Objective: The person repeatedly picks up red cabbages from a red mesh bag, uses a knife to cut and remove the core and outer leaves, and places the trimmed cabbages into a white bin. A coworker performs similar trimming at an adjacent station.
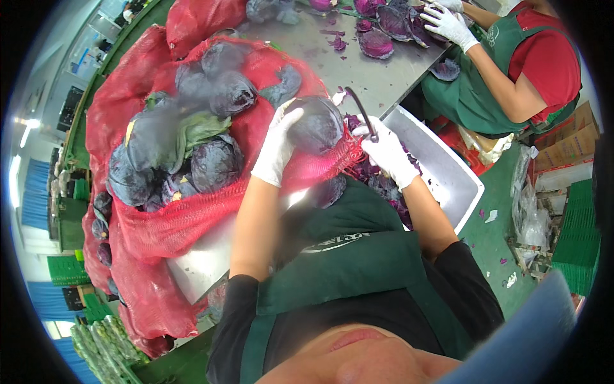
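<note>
My gloved left hand (277, 146) grips the side of a whole red cabbage (316, 126), which rests at the edge of a red mesh sack (168, 233). In my gloved right hand (389, 152) is a dark, thin, curved tool (360, 106), seemingly a knife; its tip points up and away from me. The tool is just right of the cabbage, apart from it. Several more red cabbages (217, 162) lie in the opened sack to the left, some with loose outer leaves. A wilted green leaf (204, 130) lies among them.
A metal table (326, 62) bears trimmed purple cabbages (375, 44) and leaf scraps. Beside my right arm, a white bin (443, 165) holds purple leaves. A co-worker's gloved hand (448, 26) is at the far right. More filled sacks (129, 72) stand left; green crates (578, 235) are stacked right.
</note>
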`<state>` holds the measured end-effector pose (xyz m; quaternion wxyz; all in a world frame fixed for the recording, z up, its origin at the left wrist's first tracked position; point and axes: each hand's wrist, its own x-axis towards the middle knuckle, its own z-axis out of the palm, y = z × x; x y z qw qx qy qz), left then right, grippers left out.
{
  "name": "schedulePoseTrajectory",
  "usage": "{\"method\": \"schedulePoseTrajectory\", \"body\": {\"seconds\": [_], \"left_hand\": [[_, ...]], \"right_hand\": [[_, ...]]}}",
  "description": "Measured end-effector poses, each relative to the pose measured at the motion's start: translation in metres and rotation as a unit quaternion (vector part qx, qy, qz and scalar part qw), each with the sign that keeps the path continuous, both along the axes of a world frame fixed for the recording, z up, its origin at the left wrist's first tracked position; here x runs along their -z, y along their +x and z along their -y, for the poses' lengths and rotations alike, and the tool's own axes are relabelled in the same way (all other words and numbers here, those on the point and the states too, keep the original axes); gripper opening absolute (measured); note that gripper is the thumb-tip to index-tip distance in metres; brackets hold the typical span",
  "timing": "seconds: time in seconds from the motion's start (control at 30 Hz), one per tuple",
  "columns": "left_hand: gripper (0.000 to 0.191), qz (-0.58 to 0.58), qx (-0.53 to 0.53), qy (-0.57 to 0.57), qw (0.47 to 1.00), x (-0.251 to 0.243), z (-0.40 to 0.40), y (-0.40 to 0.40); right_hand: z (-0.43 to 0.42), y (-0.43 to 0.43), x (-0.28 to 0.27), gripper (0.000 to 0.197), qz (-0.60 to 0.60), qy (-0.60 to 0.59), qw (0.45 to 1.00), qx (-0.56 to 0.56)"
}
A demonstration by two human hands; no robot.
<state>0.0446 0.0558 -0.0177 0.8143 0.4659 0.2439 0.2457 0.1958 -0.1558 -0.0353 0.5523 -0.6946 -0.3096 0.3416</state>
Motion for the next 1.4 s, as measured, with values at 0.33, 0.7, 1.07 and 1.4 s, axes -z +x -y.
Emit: {"method": "schedulePoseTrajectory", "body": {"seconds": [0.33, 0.7, 1.07, 1.4], "left_hand": [[0.103, -0.157, 0.111, 0.415, 0.889, -0.059, 0.037, -0.002], [0.093, -0.066, 0.042, 0.269, 0.96, -0.025, -0.004, 0.004], [0.091, -0.127, 0.168, 0.249, 0.945, -0.053, 0.013, 0.018], [0.088, -0.033, 0.24, 0.179, 0.953, -0.039, -0.001, 0.01]], "right_hand": [[-0.005, -0.012, 0.005, 0.047, -0.155, 0.019, 0.987, 0.028], [-0.019, -0.006, 0.003, 0.077, 0.41, 0.055, 0.909, 0.055], [-0.032, 0.011, -0.025, 0.074, 0.386, 0.023, 0.92, -0.065], [-0.035, 0.071, 0.04, 0.076, -0.224, 0.031, 0.974, 0.021]]}}
